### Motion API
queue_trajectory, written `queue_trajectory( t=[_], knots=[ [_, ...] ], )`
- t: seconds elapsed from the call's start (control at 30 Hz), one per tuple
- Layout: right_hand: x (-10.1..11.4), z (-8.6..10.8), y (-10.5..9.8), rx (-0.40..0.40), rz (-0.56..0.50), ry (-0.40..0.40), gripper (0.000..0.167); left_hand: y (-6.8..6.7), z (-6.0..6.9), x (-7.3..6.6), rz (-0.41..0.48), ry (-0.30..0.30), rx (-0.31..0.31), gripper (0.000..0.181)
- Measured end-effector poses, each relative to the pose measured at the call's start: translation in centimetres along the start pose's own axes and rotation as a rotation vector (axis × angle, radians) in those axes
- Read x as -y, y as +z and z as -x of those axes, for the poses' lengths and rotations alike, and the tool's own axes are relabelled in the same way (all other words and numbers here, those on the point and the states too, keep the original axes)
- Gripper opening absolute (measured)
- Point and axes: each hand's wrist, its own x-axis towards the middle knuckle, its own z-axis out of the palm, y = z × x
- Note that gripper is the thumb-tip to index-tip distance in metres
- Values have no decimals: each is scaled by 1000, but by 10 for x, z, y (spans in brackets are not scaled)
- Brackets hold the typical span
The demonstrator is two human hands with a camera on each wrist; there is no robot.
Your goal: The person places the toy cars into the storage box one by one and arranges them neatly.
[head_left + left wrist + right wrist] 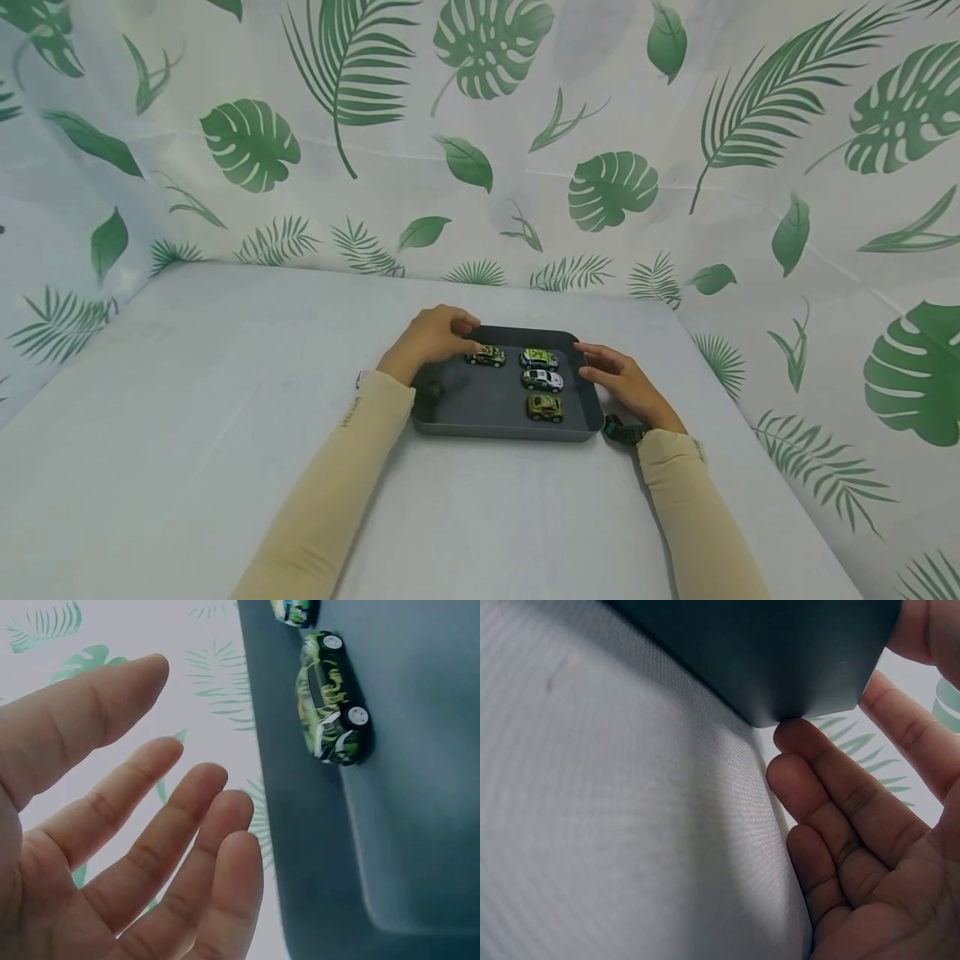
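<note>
A dark grey tray [480, 404] lies on the white table with several toy cars in it. My left hand [435, 337] hovers at the tray's far left corner, fingers spread and slightly bent. Nothing is between its fingers in the left wrist view. Nearest to it stands a black-and-green toy car [330, 697]. My right hand [618, 379] is at the tray's right wall, its fingers loosely extended; in the right wrist view a fingertip touches or nearly touches the tray's corner. On the tray's right side are a yellow-green car [538, 358], a white car [542, 381] and an olive camouflage car [544, 408].
A white cloth covers the table [225, 417]. Leaf-patterned sheets [510, 208] hang behind and at both sides. A dark band [624, 430] sits at my right wrist. A small dark shape [433, 390] at the tray's left side is too blurred to identify.
</note>
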Motion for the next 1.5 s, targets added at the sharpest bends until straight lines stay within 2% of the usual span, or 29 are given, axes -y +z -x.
queue_trajectory(
  t=[0.4, 0.57, 0.83, 1.5],
  knots=[
    [-1, 0, 1, 3, -6, 1, 60, -13, 12, 6, 34, 110, 93, 54],
    [0, 0, 1, 5, -10, -2, 60, -15, 18, 8, 56, 170, 112, 51],
    [-1, 0, 1, -4, 2, 0, 59, -19, 26, 13, 86, 293, 89, 44],
    [1, 0, 1, -3, -9, 10, 60, -26, 41, 28, 100, 375, 34, 43]
  ],
)
